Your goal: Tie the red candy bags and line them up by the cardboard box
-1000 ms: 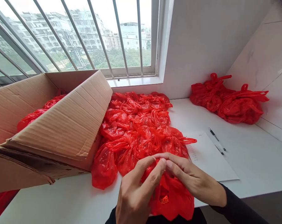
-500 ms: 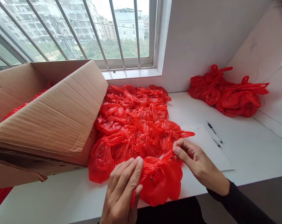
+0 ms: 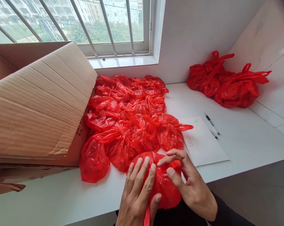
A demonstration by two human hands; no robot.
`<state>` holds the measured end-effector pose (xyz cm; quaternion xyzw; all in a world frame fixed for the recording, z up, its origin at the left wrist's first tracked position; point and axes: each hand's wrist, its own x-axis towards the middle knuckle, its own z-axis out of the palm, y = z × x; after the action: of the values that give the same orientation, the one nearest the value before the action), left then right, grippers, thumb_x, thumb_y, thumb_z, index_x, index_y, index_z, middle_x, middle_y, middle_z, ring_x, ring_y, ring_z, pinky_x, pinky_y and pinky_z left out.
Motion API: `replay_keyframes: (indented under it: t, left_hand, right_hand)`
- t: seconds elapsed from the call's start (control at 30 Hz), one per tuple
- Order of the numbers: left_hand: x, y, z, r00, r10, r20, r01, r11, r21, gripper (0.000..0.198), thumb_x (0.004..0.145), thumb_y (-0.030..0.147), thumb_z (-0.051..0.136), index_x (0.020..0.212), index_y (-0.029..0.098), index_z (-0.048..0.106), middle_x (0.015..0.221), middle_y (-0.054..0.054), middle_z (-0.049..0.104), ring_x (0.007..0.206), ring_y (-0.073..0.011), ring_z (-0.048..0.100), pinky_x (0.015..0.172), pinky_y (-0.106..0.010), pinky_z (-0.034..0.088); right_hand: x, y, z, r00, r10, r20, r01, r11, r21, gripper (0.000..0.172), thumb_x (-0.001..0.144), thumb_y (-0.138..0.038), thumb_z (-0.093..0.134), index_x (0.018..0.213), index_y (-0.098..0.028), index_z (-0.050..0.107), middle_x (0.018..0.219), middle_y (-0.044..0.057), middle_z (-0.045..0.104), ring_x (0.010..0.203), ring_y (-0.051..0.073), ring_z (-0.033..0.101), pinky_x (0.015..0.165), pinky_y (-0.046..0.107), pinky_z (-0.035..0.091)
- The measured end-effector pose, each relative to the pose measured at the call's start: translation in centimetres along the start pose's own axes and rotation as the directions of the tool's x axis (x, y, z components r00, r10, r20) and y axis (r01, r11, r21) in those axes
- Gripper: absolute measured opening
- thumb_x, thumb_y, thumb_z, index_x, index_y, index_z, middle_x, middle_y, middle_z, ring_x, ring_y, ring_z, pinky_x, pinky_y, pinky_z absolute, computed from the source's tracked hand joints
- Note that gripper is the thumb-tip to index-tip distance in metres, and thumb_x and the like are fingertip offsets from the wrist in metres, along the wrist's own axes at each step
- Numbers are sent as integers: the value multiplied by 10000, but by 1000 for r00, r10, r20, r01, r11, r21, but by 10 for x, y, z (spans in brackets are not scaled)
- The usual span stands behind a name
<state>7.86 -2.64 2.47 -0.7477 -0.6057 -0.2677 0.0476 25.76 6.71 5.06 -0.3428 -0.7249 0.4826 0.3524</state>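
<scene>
A knotted red plastic bag [image 3: 166,190] sits at the table's front edge, partly hidden under my hands. My left hand [image 3: 138,191] lies over its left side with the fingers stretched out. A red plastic strip [image 3: 147,217] shows below, beside that thumb. At the bag's right side, my right hand [image 3: 187,183] has its fingers bent and apart, fingertips near the gathered plastic. What the bag contains cannot be made out. Just beyond are several tied red bags [image 3: 123,131], packed close together.
A large open cardboard box [image 3: 45,106] stands on the left of the white table [image 3: 247,141]. On the right are a sheet of paper [image 3: 209,150], a pen [image 3: 210,121] and more red bags [image 3: 236,89] by the wall. A barred window [image 3: 113,28] is behind.
My right hand has let go of the pulled-up plastic and moved down and left to the bag's side. My left hand now lies flatter over the bag. The view has tilted down.
</scene>
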Motion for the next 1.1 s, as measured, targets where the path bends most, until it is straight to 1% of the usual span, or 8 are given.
replay_keyframes:
  t: [0.07,0.13,0.27,0.53,0.8,0.93,1.0,1.1]
  left_hand:
    - [-1,-1,12,997,54,61,-59,994,88,556,989,215,483,1524,112,375,1564,-157,458,1506,-296,313,1232,-483,270]
    - [-5,-3,23,995,81,65,-90,983,159,535,957,183,517,1477,80,445,1535,-160,496,1511,-285,301,1260,-465,196]
    - [-13,-5,38,994,77,71,-91,972,216,529,922,149,536,1446,89,495,1513,-134,528,1503,-273,319,1277,-462,124]
    - [-12,-2,44,996,11,93,-29,979,204,564,915,149,542,1472,106,463,1527,-121,515,1470,-251,386,1276,-422,158]
    - [-11,-4,47,996,-14,87,-3,981,194,547,921,120,545,1462,108,470,1513,-126,533,1469,-249,391,1268,-421,191]
    - [-15,-7,44,993,7,116,-21,993,120,537,984,200,472,1512,127,401,1563,-125,469,1488,-249,358,1242,-426,254]
    - [-17,-4,39,992,-68,103,67,998,14,510,1044,281,335,1538,159,357,1578,-119,445,1473,-246,380,1208,-431,323]
    - [-19,-1,30,968,-247,-36,239,960,-145,499,1065,353,212,1498,224,425,1508,-109,507,1400,-255,454,1138,-455,389]
  right_hand:
    - [-4,11,9,985,-132,112,154,964,-217,438,1028,-271,472,1462,-268,415,1384,87,625,1345,241,532,1147,453,431]
    - [-8,25,15,952,-216,217,286,877,-386,516,1027,-254,451,1538,-243,379,1506,100,531,1426,271,450,1177,502,399]
    - [-11,50,21,928,-250,277,363,774,-519,588,1020,-244,433,1589,-193,294,1552,111,479,1458,288,410,1178,562,385]
    - [-10,63,24,928,-273,253,368,775,-514,595,999,-252,441,1579,-191,324,1533,110,498,1433,280,448,1147,544,432]
    - [-9,67,26,926,-268,266,373,761,-531,602,999,-225,434,1586,-186,303,1533,111,498,1430,274,454,1157,540,423]
    - [-12,63,24,935,-255,247,346,805,-482,570,1016,-246,427,1575,-195,328,1531,113,507,1426,281,461,1158,540,423]
    - [-15,60,20,958,-227,178,283,858,-429,508,1024,-256,431,1531,-214,407,1506,111,534,1412,278,479,1142,510,453]
    - [-20,56,11,979,-198,48,203,924,-324,354,1025,-224,433,1351,-240,568,1375,102,619,1342,268,545,1103,465,500]
